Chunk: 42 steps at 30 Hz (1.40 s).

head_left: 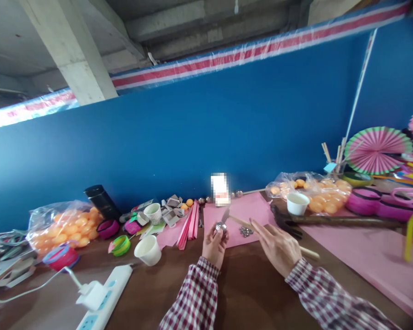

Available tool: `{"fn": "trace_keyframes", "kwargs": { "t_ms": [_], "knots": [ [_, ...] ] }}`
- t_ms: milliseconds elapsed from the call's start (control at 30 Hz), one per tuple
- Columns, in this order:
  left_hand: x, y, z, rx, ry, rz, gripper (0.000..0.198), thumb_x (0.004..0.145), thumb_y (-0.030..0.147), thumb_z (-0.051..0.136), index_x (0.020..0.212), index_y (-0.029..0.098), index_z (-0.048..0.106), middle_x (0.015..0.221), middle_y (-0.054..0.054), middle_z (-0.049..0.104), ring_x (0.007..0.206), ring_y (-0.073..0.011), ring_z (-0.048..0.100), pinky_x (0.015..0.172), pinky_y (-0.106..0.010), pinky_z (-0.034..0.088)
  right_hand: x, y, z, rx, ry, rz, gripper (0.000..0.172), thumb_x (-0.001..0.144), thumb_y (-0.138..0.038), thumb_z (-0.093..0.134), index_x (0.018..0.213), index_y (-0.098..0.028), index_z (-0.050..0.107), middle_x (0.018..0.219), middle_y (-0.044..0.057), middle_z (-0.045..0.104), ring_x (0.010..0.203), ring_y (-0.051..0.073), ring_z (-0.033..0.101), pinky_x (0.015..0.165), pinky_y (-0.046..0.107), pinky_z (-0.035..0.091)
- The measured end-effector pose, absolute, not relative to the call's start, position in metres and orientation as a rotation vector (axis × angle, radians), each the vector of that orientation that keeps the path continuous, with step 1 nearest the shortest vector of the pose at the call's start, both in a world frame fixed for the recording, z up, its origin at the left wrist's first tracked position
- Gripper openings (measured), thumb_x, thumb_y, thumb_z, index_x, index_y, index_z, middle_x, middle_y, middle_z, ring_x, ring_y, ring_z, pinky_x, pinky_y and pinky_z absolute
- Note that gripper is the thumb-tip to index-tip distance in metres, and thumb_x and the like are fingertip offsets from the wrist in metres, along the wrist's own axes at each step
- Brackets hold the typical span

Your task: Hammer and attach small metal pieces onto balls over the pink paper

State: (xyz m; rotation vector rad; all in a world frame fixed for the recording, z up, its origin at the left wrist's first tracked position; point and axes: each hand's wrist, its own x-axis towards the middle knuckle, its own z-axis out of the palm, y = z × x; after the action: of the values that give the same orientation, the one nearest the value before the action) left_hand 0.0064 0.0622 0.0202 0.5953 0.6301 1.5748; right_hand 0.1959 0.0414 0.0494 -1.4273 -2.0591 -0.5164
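My left hand (215,245) is closed, its fingertips pinching a shiny silver ball (220,227) just above the table. A small hammer (309,252) with a thin pale wooden handle is in my right hand (280,245), fingers closed around it. The handle slants up to the left, and its grey head is close above the ball; whether they touch I cannot tell. Beneath lies a sheet of pink paper (211,211). Small silver pieces (246,231) sit in a heap on it, between my hands.
A larger black-headed hammer (285,221) lies at the right, near a white cup (298,203) and a bag of orange balls (325,197). Another such bag (69,229), a paper cup (147,250) and a power strip (105,298) are left. A blue partition (179,137) stands behind.
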Motion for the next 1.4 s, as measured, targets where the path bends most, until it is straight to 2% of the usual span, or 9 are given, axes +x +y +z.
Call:
{"fn": "trace_keyframes", "kwargs": {
  "t_ms": [533, 700, 833, 967, 1100, 1200, 1400],
  "knots": [
    [0.006, 0.060, 0.023, 0.556, 0.608, 1.574, 0.034, 0.066, 0.014, 0.062, 0.099, 0.015, 0.054, 0.079, -0.005, 0.059, 0.068, -0.0118, 0.058, 0.065, -0.025, 0.045, 0.195, 0.043, 0.047, -1.424, -2.086, -0.548, 0.043, 0.083, -0.027, 0.039, 0.125, -0.029, 0.032, 0.069, 0.000, 0.057, 0.057, 0.009, 0.051, 0.051, 0.021, 0.032],
    [0.006, 0.061, 0.024, 0.550, 0.612, 1.590, 0.031, 0.069, 0.018, 0.060, 0.099, 0.016, 0.054, 0.081, -0.006, 0.059, 0.067, -0.0111, 0.058, 0.063, -0.024, 0.046, 0.199, 0.043, 0.050, -1.425, -2.028, -0.546, 0.042, 0.083, -0.029, 0.039, 0.125, -0.029, 0.033, 0.071, 0.000, 0.057, 0.062, 0.009, 0.052, 0.056, 0.021, 0.034],
    [0.005, 0.062, 0.021, 0.487, 0.617, 1.589, 0.026, 0.068, 0.017, 0.060, 0.094, 0.016, 0.056, 0.082, -0.005, 0.060, 0.070, -0.0115, 0.059, 0.066, -0.022, 0.047, 0.199, 0.042, 0.051, -1.402, -2.008, -0.512, 0.041, 0.084, -0.028, 0.037, 0.125, -0.029, 0.033, 0.074, 0.000, 0.058, 0.065, 0.010, 0.052, 0.060, 0.021, 0.035],
    [0.004, 0.061, 0.022, 0.435, 0.569, 1.558, 0.019, 0.068, 0.015, 0.060, 0.086, 0.014, 0.058, 0.081, -0.005, 0.062, 0.074, -0.0134, 0.060, 0.072, -0.025, 0.048, 0.194, 0.041, 0.049, -1.342, -2.074, -0.524, 0.040, 0.084, -0.026, 0.038, 0.124, -0.028, 0.036, 0.069, 0.000, 0.057, 0.060, 0.009, 0.050, 0.056, 0.020, 0.034],
    [0.006, 0.058, 0.029, 0.375, 0.579, 1.530, 0.015, 0.068, 0.014, 0.059, 0.084, 0.013, 0.059, 0.078, -0.006, 0.062, 0.073, -0.0140, 0.061, 0.068, -0.024, 0.049, 0.194, 0.040, 0.050, -1.327, -2.060, -0.536, 0.040, 0.084, -0.026, 0.038, 0.123, -0.027, 0.036, 0.069, 0.001, 0.057, 0.062, 0.009, 0.051, 0.057, 0.020, 0.035],
    [0.006, 0.057, 0.032, 0.324, 0.613, 1.549, 0.013, 0.070, 0.014, 0.057, 0.083, 0.013, 0.058, 0.081, -0.007, 0.062, 0.073, -0.0143, 0.061, 0.067, -0.024, 0.049, 0.197, 0.041, 0.051, -1.357, -2.010, -0.531, 0.041, 0.084, -0.028, 0.038, 0.125, -0.027, 0.034, 0.073, 0.001, 0.057, 0.066, 0.010, 0.052, 0.059, 0.020, 0.035],
    [0.002, 0.060, 0.026, 0.357, 0.545, 1.539, 0.017, 0.072, 0.011, 0.053, 0.089, 0.013, 0.056, 0.091, -0.011, 0.061, 0.080, -0.0151, 0.060, 0.071, -0.026, 0.048, 0.196, 0.043, 0.048, -1.360, -2.081, -0.556, 0.042, 0.083, -0.024, 0.038, 0.125, -0.028, 0.034, 0.066, 0.000, 0.055, 0.059, 0.010, 0.050, 0.053, 0.021, 0.034]
  ]
}}
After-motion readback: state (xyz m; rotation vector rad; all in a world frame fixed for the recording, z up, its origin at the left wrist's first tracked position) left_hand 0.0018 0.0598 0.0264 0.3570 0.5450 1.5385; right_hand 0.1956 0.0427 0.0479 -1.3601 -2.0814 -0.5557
